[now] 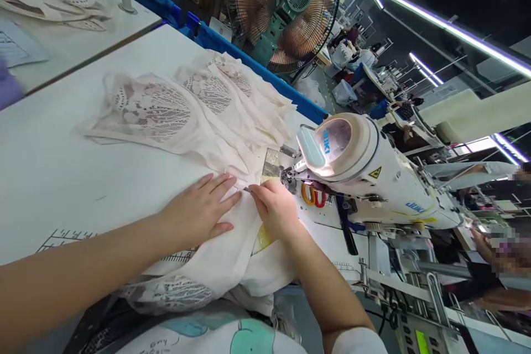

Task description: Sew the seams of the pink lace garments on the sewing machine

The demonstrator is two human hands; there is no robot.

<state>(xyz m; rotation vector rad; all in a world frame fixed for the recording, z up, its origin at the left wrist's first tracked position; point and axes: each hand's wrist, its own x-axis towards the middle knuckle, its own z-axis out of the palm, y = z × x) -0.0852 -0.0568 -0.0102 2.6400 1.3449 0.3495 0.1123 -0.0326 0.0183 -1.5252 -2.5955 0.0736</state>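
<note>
Now the left hand is lying spread on the cloth, and the right hand is pinching a thin metal tool by the sewing machine.

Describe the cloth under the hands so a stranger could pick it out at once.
Find the white sewing machine on the long white table. Just before its needle end lies a cream cloth, pressed down by the left hand, flat, and the right hand, curled. Unlike the lace-panelled pieces heaped farther up the table, it spills over the near edge.
</note>
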